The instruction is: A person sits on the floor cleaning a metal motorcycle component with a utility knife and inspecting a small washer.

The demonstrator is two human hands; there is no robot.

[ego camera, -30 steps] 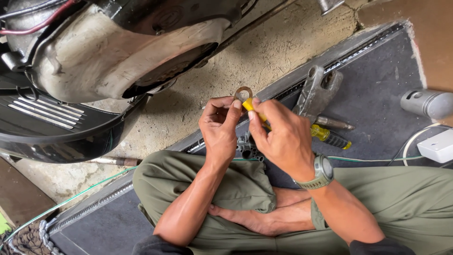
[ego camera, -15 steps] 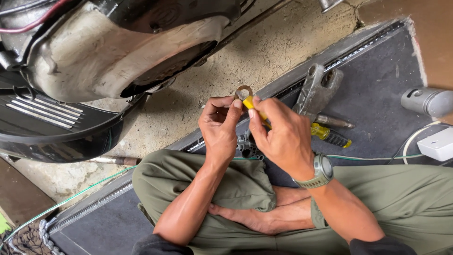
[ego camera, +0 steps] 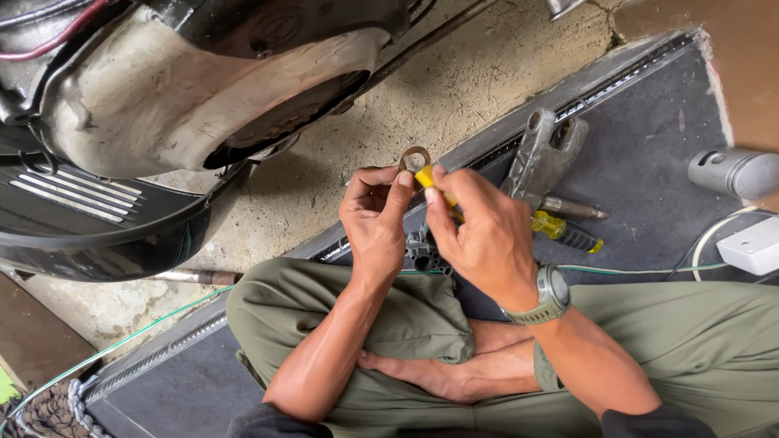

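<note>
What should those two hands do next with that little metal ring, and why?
Probably steady the small round metal ring with the left hand, since the right hand presses a yellow-handled tool against it and both are held in mid-air.

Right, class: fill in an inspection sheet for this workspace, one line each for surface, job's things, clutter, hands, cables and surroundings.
Surface: dark mat with a ribbed metal edge, lying on rough concrete floor.
Job's things: small brass-coloured ring and a yellow-handled tool, held together above the mat.
Clutter: grey cast metal bracket, yellow-and-black screwdriver, grey cylinder, white box.
Hands: left hand pinches the ring with its fingers; right hand, wearing a green wristwatch, grips the yellow-handled tool.
Cables: thin green wire across the mat; white cable at the box.
Surroundings: scooter engine casing and black body panel beside the crossed legs.
</note>
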